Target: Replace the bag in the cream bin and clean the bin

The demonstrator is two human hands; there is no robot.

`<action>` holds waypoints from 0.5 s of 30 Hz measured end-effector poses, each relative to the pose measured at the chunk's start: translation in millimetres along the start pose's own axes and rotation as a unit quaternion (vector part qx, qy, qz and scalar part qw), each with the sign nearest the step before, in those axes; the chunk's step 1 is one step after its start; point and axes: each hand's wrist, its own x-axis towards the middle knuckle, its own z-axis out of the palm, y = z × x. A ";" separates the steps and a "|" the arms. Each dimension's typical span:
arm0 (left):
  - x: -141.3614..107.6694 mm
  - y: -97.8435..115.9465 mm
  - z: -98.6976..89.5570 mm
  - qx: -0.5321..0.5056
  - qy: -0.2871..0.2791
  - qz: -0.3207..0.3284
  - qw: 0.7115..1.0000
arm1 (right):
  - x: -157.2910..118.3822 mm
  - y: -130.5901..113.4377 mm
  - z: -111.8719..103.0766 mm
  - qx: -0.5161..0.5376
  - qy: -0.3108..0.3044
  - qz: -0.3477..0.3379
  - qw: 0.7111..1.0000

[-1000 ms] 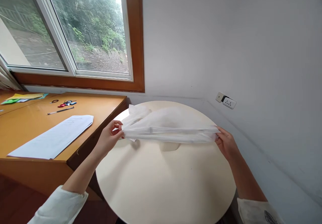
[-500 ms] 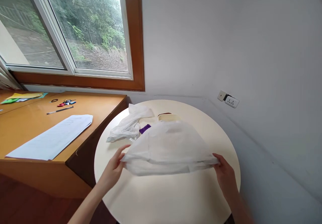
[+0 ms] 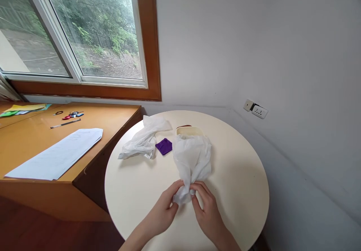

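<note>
Bag in hand: your white plastic bag [image 3: 192,160] lies on the round worktop [image 3: 239,175], its near end gathered to a narrow neck at your hands and its far part spread loose towards the cream container [image 3: 188,131].
Done so far: the near end looks bunched together, judging by the tight twist of film there.
Left to do: the body of the bag is not yet rolled or knotted.
Left hand [image 3: 163,206]: fingers curled, pinching the gathered end.
Right hand [image 3: 205,206]: fingers closed on the same end, touching the left.
Nearby: a second crumpled bag [image 3: 143,138] and a purple square [image 3: 164,146] lie untouched.
</note>
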 end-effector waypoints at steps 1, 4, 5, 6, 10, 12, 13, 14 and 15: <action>1.2 1.4 1.7 -0.009 -0.007 -0.008 1.000 | 1.3 -3.8 1.0 0.011 -0.004 -0.003 1.000; 2.4 6.3 1.5 -0.036 -0.027 -0.030 0.999 | 3.6 -11.4 1.5 0.027 -0.008 -0.018 0.999; 2.3 9.1 -0.3 -0.041 -0.036 -0.035 0.998 | 4.2 -12.1 1.7 0.021 -0.005 -0.020 1.000; 2.0 12.6 -2.7 -0.039 -0.049 -0.042 0.997 | 4.9 -11.7 2.3 0.010 0.003 -0.020 1.000; 1.0 34.7 -14.7 0.030 -0.110 -0.078 0.990 | 12.0 -4.8 4.8 -0.027 0.091 -0.042 0.995; 1.8 48.0 -19.6 0.071 -0.134 -0.065 0.986 | 19.0 -3.1 0.9 -0.018 0.136 -0.075 0.988; 3.0 54.5 -21.6 0.089 -0.143 -0.046 0.985 | 23.4 -3.7 -3.3 -0.010 0.141 -0.085 0.986; 5.1 60.6 -23.6 0.104 -0.144 -0.018 0.984 | 28.5 -5.3 -9.0 -0.002 0.134 -0.091 0.987; 8.2 66.1 -25.7 0.115 -0.135 0.014 0.984 | 34.5 -7.7 -15.8 0.004 0.119 -0.093 0.989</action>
